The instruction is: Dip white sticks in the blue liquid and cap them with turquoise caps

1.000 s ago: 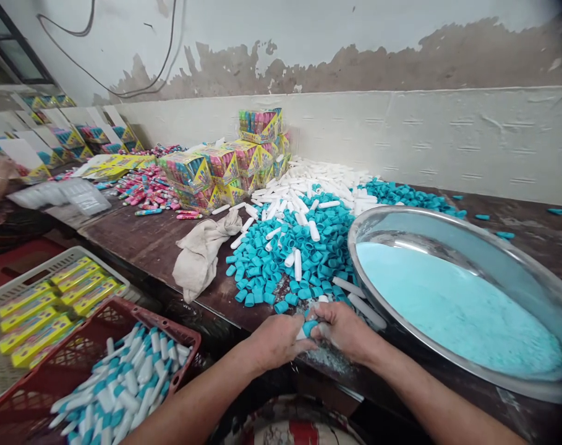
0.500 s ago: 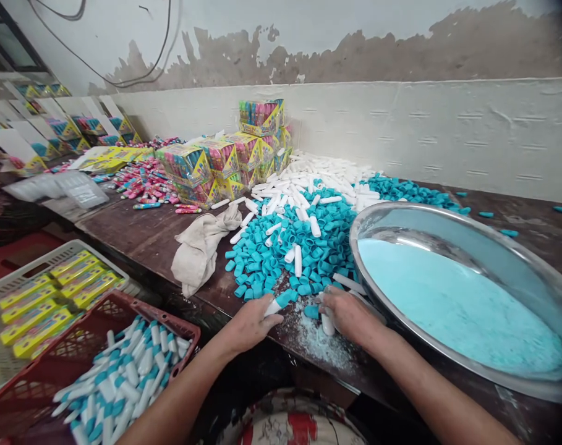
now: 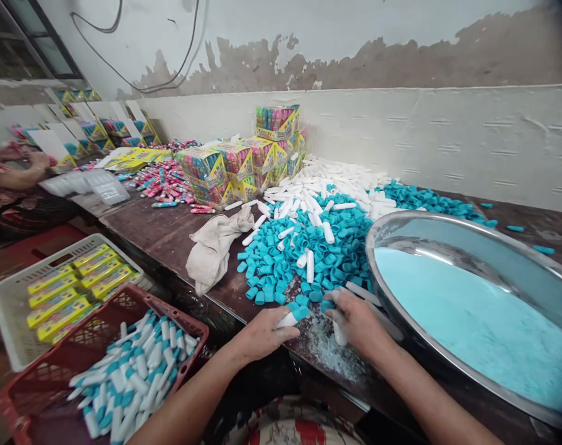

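Dark wooden bench w/ peeling wall behind. My left hand grips a capped tube; right hand clutches a white tube just left of the steel basin (blue powder inside). Best press caps on straight, firmly.

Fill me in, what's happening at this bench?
A person is working at a wooden bench. The left hand holds a white tube with a teal cap. The right hand holds an uncapped white tube beside a steel basin of blue powder. Capped tubes fill the red crate.
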`<control>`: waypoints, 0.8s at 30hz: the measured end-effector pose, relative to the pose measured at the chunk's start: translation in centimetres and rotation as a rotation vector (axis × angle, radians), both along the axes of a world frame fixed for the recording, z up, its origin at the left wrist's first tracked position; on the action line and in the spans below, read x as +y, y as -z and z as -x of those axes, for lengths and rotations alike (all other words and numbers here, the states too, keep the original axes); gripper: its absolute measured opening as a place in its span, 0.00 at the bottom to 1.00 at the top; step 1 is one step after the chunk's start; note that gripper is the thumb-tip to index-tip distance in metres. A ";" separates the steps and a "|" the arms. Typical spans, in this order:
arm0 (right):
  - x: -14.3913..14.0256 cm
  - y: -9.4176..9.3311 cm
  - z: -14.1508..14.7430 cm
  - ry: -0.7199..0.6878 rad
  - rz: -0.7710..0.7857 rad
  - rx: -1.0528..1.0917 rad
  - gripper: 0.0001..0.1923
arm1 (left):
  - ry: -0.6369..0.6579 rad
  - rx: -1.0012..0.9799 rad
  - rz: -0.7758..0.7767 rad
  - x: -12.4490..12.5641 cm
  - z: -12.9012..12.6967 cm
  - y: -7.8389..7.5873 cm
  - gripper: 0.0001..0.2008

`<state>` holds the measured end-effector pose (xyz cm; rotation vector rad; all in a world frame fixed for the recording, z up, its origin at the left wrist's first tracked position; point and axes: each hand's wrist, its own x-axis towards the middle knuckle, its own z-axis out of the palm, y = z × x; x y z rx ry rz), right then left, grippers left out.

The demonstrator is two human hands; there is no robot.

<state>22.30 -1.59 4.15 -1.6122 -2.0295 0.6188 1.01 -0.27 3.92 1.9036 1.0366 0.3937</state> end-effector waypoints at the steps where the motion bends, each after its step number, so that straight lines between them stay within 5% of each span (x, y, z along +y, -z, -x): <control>1: -0.1 -0.2 0.0 0.053 0.060 0.155 0.07 | 0.012 -0.003 0.015 0.0 0.0 0.1 0.09; 4: -0.8 -0.7 0.4 0.123 0.312 0.629 0.09 | 0.047 -0.004 0.068 -0.1 -0.2 0.1 0.10; 6: -1.4 -0.9 0.8 0.093 0.391 0.752 0.11 | 0.061 0.004 0.117 -0.1 -0.4 0.0 0.10; 16: -1.9 -0.2 0.4 0.142 0.392 0.781 0.12 | 0.140 -0.109 0.453 -0.3 -0.9 0.3 0.15; 19: -2.2 -0.4 0.6 0.112 0.464 0.794 0.11 | 0.161 -0.068 0.407 -0.4 -1.2 0.0 0.13; 24: -2.5 -1.1 1.4 0.060 0.564 0.771 0.11 | 0.239 0.054 0.077 -0.4 -1.9 -0.3 0.16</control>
